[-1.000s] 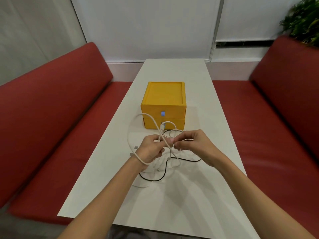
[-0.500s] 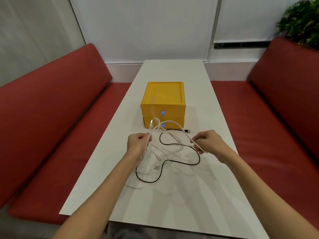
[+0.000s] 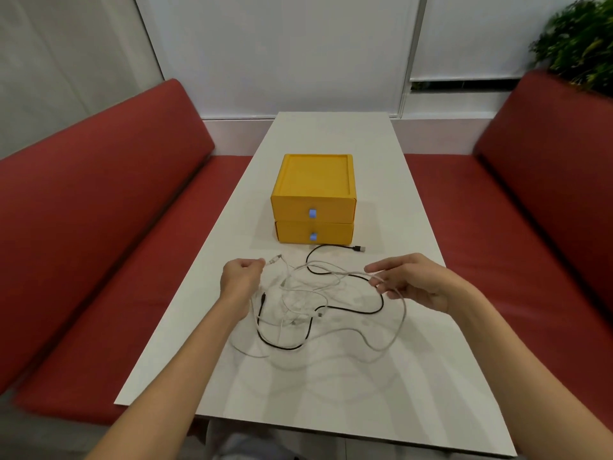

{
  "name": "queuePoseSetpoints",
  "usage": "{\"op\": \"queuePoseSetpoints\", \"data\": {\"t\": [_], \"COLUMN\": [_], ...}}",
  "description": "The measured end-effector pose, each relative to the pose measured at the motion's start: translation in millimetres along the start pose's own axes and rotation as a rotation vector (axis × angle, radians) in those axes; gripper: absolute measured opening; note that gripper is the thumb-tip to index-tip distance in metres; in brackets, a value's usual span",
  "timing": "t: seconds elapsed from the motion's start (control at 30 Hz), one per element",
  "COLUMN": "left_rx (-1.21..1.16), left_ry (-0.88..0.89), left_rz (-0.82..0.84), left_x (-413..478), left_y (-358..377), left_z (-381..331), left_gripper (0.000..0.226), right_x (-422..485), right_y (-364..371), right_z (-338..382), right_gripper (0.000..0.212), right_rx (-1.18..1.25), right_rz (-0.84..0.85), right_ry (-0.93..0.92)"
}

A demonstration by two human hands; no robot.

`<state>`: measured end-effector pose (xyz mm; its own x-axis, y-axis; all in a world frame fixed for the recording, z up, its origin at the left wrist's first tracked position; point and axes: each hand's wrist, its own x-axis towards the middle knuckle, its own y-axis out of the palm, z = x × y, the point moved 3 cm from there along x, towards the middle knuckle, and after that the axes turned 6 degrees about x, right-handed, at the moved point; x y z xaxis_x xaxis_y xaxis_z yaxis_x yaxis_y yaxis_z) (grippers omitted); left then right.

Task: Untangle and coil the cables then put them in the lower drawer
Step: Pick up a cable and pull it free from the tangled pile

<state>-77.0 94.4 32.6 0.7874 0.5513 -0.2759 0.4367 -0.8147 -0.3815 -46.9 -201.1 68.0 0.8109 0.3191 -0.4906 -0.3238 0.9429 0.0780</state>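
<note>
In front of the box [image 3: 315,180] the hands are drawing apart, pulling the white cable [image 3: 331,272] free. The left hand [image 3: 239,277] is pinching its plug end, while the right hand [image 3: 413,282] is half open with the cable lying across its fingers [image 3: 381,287]. The black cable [image 3: 371,308] is still lying crossed under it before the closed lower drawer [image 3: 298,232], so untangling is only partly done.

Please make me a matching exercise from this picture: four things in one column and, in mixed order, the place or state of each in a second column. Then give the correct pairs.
Things
1. thin black cable
2. thin white cable
3. yellow box with two drawers
4. leafy green plant

Place or state
a. far right, behind the red seat back
b. pinched near its plug by the left hand
c. on the white table, both drawers shut
d. plug lying just before the box

Pairs: 1-d, 2-b, 3-c, 4-a
</note>
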Motion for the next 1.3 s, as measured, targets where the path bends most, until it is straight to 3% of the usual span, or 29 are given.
{"op": "queuePoseSetpoints", "data": {"t": [0.1, 0.2, 0.43, 0.53, 0.7, 0.93, 1.13, 1.3], "left_rx": [0.073, 0.154, -0.016, -0.059, -0.095, -0.205, -0.053, -0.003], "left_ry": [0.002, 0.037, 0.073, 0.056, 0.066, 0.279, 0.376, 0.323], "left_rz": [0.088, 0.222, 0.416, 0.451, 0.391, 0.482, 0.543, 0.540], "left_x": [-6, -17, -33, -38, -36, -52, -66, -61], "left_y": [-13, -18, -3, 2, 3, 14, 30, 27], "left_z": [-15, -31, -57, -66, -75, -87, -80, -71], "left_gripper": [0.022, 0.026, 0.020, 0.017, 0.017, 0.015, 0.023, 0.026], "right_x": [-9, -20, -29, -33, -36, -47, -50, -43], "right_y": [-4, -4, 8, 12, 14, 30, 33, 15], "right_z": [17, 33, 56, 65, 73, 87, 104, 102], "right_gripper": [0.036, 0.023, 0.015, 0.020, 0.027, 0.019, 0.018, 0.021], "right_rx": [-0.132, -0.283, -0.494, -0.367, -0.341, -0.397, -0.042, 0.140], "right_rz": [0.007, 0.045, 0.049, 0.123, 0.092, 0.070, 0.087, 0.059], "right_ry": [-0.050, -0.087, -0.304, -0.389, -0.440, -0.571, -0.742, -0.708]}}
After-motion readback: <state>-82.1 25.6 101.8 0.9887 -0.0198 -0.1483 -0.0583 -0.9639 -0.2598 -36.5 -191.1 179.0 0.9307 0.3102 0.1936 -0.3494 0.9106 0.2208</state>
